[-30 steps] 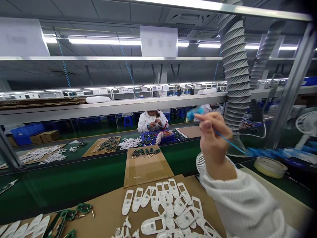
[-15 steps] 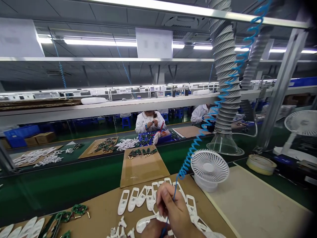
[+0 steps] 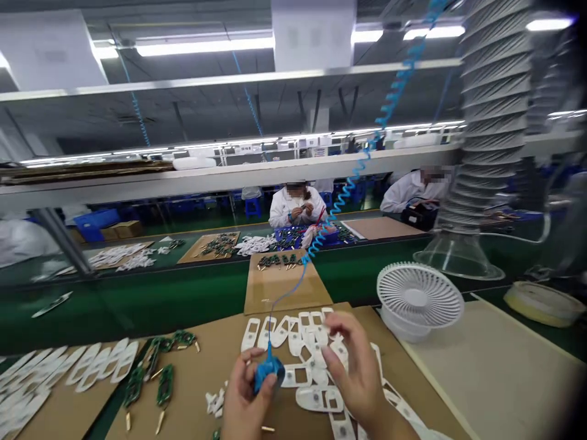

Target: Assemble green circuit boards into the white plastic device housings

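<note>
Over the cardboard (image 3: pixel 192 400), held a blue strap (image 3: pixel 268 371) in the left hand (image 3: pixel 243 394).
Clamped thumb and fingers on the strap; parted thumb and fingers of the right hand (image 3: pixel 360 376) above white shells (image 3: pixel 314 398), to the right of the strap. Ran a cord (image 3: pixel 351 185) upward from the strap, with boards (image 3: pixel 166 385) to the left and a fan (image 3: pixel 415 297) to the right.

Rounded blue piece (image 3: pixel 267 373) — in left hand (image 3: pixel 246 394), partly covered; blue cord (image 3: pixel 316 243) rising from top — coiled farther up.
</note>
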The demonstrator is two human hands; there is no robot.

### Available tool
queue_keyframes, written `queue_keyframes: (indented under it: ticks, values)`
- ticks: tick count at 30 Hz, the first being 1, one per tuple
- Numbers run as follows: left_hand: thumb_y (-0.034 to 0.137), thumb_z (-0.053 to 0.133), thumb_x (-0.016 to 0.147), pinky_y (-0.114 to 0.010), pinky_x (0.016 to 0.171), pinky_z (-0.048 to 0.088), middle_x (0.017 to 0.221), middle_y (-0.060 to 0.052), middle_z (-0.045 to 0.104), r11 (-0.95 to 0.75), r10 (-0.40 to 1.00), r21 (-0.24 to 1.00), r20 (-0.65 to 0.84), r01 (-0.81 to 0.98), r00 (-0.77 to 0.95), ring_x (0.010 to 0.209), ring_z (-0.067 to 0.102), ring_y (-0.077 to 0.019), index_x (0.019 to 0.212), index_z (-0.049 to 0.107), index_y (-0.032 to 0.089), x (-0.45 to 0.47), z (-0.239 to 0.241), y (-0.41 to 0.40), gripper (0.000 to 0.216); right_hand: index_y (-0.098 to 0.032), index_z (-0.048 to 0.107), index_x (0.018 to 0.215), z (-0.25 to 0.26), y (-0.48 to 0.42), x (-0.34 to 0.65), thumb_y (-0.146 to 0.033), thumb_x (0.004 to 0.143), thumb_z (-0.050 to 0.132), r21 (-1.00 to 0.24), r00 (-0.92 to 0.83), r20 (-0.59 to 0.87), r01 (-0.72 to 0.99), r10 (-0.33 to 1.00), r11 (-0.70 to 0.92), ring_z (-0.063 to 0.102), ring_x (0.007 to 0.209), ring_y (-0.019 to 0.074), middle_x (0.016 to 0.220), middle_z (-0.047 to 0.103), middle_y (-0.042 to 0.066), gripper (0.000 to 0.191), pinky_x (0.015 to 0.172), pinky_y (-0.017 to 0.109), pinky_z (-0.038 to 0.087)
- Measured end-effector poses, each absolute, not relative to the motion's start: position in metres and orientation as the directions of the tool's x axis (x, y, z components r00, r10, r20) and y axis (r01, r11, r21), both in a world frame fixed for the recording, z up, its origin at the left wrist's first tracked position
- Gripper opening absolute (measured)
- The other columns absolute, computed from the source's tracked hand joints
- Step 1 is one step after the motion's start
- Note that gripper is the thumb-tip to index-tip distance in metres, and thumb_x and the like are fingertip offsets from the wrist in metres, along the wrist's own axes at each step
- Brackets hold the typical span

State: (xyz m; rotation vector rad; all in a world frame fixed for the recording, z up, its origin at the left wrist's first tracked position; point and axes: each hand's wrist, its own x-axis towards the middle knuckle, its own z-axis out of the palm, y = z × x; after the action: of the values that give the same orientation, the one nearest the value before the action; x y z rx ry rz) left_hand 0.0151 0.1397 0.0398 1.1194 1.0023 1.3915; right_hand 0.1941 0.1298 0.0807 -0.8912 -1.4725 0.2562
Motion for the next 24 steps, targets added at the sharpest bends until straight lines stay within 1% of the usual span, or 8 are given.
queue_keyframes:
  ticks: [3,6,8,11,14,18,21,24]
  values:
    - [0.052,0.079,0.066,-0.020,0.058,0.039,0.065,0.005,0.052,-0.173,0.984,0.949,0.154,-0.262,-0.089,0.061,0.048,-0.0101,0.105,0.050,0.019,0.017,0.048,0.140,0.058,-0.022,0.056,0.094,0.065,0.121,0.182,-0.013,0.086,0.049,-0.444,-0.243,0.752,0.501,0.613,0.743,0.055,0.075,0.0198,0.080,0.059,0.005,0.014,0.067,0.033,0.045]
    - [0.053,0.078,0.067,-0.020,0.058,0.039,0.069,0.004,0.051,-0.204,0.979,0.944,0.197,-0.259,-0.052,0.061,0.046,-0.0097,0.107,0.050,0.019,0.025,0.044,0.133,0.059,-0.020,0.058,0.088,0.050,0.121,0.170,-0.015,0.086,0.046,-0.379,-0.359,0.668,0.589,0.651,0.714,0.055,0.068,0.0198,0.074,0.060,0.006,0.013,0.058,0.030,0.042]
    - [0.057,0.075,0.068,-0.023,0.064,0.042,0.076,0.000,0.054,-0.243,0.970,0.950,0.238,-0.195,-0.052,0.068,0.050,-0.0125,0.110,0.050,0.018,0.030,0.035,0.125,0.062,-0.021,0.060,0.081,0.040,0.125,0.165,-0.020,0.086,0.046,-0.439,-0.327,0.630,0.598,0.704,0.671,0.057,0.065,0.0203,0.072,0.062,0.006,0.014,0.056,0.030,0.043]
    - [0.060,0.066,0.075,-0.030,0.077,0.046,0.088,-0.006,0.060,-0.363,0.931,0.932,0.362,0.001,-0.043,0.083,0.057,-0.0193,0.117,0.050,0.018,0.036,0.018,0.115,0.062,-0.028,0.067,0.076,0.032,0.134,0.164,-0.033,0.081,0.053,-0.636,-0.274,0.527,0.500,0.804,0.587,0.058,0.058,0.0218,0.064,0.064,0.004,0.016,0.051,0.030,0.042]
    - [0.057,0.054,0.084,-0.041,0.092,0.043,0.097,-0.011,0.063,-0.517,0.851,0.830,0.525,0.208,0.020,0.095,0.059,-0.0253,0.116,0.053,0.020,0.037,0.007,0.113,0.049,-0.035,0.074,0.090,0.034,0.141,0.166,-0.037,0.078,0.058,-0.795,-0.237,0.385,0.406,0.892,0.451,0.056,0.050,0.0211,0.055,0.061,0.001,0.021,0.047,0.030,0.041]
    - [0.043,0.045,0.092,-0.049,0.101,0.038,0.086,-0.008,0.064,-0.620,0.767,0.690,0.633,0.374,0.105,0.086,0.060,-0.0227,0.098,0.058,0.021,0.033,-0.004,0.122,0.026,-0.026,0.067,0.120,0.042,0.140,0.170,-0.041,0.080,0.059,-0.988,-0.071,0.117,0.090,0.991,0.123,0.041,0.041,0.0127,0.048,0.050,-0.003,0.043,0.043,0.024,0.036]
    - [0.046,0.042,0.092,-0.039,0.082,0.049,0.077,-0.008,0.063,-0.618,0.779,0.679,0.597,0.397,0.192,0.076,0.059,-0.0203,0.089,0.059,0.020,0.035,-0.022,0.128,0.031,-0.021,0.063,0.127,0.040,0.139,0.170,-0.046,0.082,0.060,-0.940,0.042,-0.138,-0.322,0.990,-0.117,0.026,0.036,0.0091,0.041,0.033,-0.008,0.052,0.037,0.021,0.029]
    - [0.065,0.033,0.089,-0.032,0.061,0.047,0.063,-0.008,0.060,-0.643,0.763,0.650,0.585,0.404,0.274,0.065,0.058,-0.0204,0.074,0.061,0.021,0.046,-0.042,0.131,0.054,-0.030,0.060,0.129,0.030,0.144,0.167,-0.050,0.079,0.064,-0.889,0.148,-0.120,-0.457,0.982,-0.040,0.051,0.049,0.0140,0.060,0.056,0.000,0.054,0.044,0.025,0.047]
